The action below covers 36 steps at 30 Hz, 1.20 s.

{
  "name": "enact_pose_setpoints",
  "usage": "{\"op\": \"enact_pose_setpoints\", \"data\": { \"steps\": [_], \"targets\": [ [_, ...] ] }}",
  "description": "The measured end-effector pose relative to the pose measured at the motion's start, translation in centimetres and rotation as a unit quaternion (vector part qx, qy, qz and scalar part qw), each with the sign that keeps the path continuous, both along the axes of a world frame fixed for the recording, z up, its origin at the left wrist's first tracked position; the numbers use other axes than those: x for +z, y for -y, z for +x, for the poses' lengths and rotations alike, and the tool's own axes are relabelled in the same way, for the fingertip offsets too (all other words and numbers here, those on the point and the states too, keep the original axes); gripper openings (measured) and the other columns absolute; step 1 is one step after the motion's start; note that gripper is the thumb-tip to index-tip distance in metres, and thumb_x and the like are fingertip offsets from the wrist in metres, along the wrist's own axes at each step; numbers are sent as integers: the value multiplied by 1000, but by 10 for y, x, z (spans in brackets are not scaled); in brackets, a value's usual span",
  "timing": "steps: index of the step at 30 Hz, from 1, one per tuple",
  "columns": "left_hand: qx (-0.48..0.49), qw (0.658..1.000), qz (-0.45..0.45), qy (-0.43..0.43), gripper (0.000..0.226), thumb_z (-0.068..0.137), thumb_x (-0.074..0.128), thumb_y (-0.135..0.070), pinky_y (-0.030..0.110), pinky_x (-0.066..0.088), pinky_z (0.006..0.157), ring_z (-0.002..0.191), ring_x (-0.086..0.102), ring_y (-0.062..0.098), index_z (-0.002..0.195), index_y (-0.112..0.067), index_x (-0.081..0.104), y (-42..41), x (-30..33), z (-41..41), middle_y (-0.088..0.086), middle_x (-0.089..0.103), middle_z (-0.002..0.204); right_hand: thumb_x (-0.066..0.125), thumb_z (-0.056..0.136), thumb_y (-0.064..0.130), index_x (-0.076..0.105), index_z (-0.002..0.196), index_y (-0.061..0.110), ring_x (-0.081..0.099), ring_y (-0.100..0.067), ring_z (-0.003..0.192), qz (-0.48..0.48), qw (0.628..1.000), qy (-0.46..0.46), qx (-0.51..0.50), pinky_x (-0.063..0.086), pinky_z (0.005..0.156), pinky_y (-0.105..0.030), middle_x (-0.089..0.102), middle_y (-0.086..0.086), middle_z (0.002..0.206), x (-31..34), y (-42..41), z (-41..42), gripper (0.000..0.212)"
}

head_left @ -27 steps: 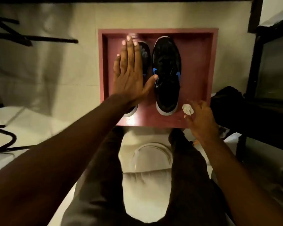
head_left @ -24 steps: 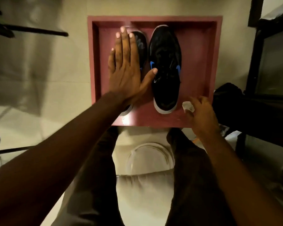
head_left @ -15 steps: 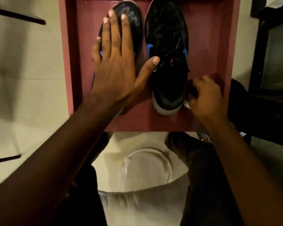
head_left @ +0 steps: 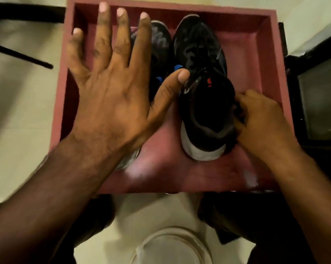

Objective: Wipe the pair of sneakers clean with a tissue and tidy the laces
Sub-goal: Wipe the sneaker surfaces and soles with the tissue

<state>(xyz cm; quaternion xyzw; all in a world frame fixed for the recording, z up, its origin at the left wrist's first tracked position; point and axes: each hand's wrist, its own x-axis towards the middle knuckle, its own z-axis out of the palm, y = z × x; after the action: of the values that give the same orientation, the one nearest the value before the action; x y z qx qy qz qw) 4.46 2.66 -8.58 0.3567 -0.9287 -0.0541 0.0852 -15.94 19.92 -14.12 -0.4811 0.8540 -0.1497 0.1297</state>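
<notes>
Two black sneakers with blue accents stand side by side in a red tray (head_left: 246,60). My left hand (head_left: 111,96) lies flat with spread fingers over the left sneaker (head_left: 159,40), covering most of it. Its thumb tip touches the inner side of the right sneaker (head_left: 204,103). My right hand (head_left: 261,121) is curled against the outer side of that sneaker near the heel collar. The tissue it held a moment ago is hidden inside its fingers. The right sneaker's white heel sole faces me. Laces are hard to make out.
The tray sits on a pale tiled floor. Dark furniture (head_left: 320,92) stands close at the right and thin black rods (head_left: 22,56) lie at the left. A pale round object (head_left: 172,244) sits between my dark-trousered legs (head_left: 246,225) at the bottom.
My view has come much closer to the tray. My right hand moved with the tissue from the tray's front right corner to the right sneaker's heel side. My left hand stayed flat over the left sneaker.
</notes>
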Motion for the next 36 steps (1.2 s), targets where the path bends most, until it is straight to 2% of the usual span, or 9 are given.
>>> {"op": "enact_pose_setpoints", "data": {
  "steps": [5,8,10,17,22,25,28,33,36],
  "targets": [
    [32,999,-7,3,91,95,6,-78,60,6,123,159,11,27,164,-18,18,-12,7,2,13,26,168,62,91,21,63,95,14,60,-34,91,63,998,-21,7,40,72,-35,50,0,89,12,-20,12,9],
    [18,999,5,28,91,94,7,-77,58,11,123,157,17,31,162,-20,24,-22,5,3,15,29,166,70,85,37,63,126,17,62,-38,109,162,986,-24,-16,53,87,-41,58,-13,114,21,-28,16,47],
    [28,998,10,58,91,91,5,-78,58,15,122,156,18,34,160,-23,29,-26,4,4,16,27,167,71,85,38,60,128,20,61,-40,111,181,983,-20,-34,54,91,-44,56,-16,122,18,-33,21,49],
    [41,988,119,92,76,95,28,-69,58,30,120,148,29,47,142,-14,50,-26,4,6,22,16,168,65,93,11,72,103,14,59,-26,77,-69,988,-48,-131,35,61,-25,70,-11,94,19,-35,21,13],
    [49,986,102,126,58,104,44,-43,48,45,108,135,51,40,145,-3,44,-30,15,4,19,19,168,66,98,9,72,124,14,66,-10,103,-267,963,9,-23,49,85,-11,71,0,115,29,-29,21,27],
    [53,985,97,130,51,105,41,-42,46,50,97,126,59,37,143,-8,47,-26,18,5,14,32,164,62,103,13,68,131,21,60,-11,128,-267,959,51,79,50,105,-28,67,7,133,29,-20,33,30],
    [46,990,86,101,40,104,42,-42,45,52,91,113,64,33,124,-12,58,-20,17,8,11,57,138,53,105,30,67,129,29,47,-6,139,-211,970,90,75,44,108,-22,64,8,132,24,-18,39,28],
    [40,991,83,96,41,102,41,-49,46,55,90,107,62,29,114,-17,64,-16,14,10,5,65,120,47,98,51,68,115,38,48,2,126,-141,981,99,91,52,97,-27,54,4,127,25,-28,53,30],
    [46,991,101,76,55,100,34,-62,52,48,103,127,54,31,128,-23,61,-19,13,8,5,58,140,53,97,50,69,112,38,55,2,117,-130,980,82,124,54,89,-26,58,11,118,35,-36,73,26]
  ]
}}
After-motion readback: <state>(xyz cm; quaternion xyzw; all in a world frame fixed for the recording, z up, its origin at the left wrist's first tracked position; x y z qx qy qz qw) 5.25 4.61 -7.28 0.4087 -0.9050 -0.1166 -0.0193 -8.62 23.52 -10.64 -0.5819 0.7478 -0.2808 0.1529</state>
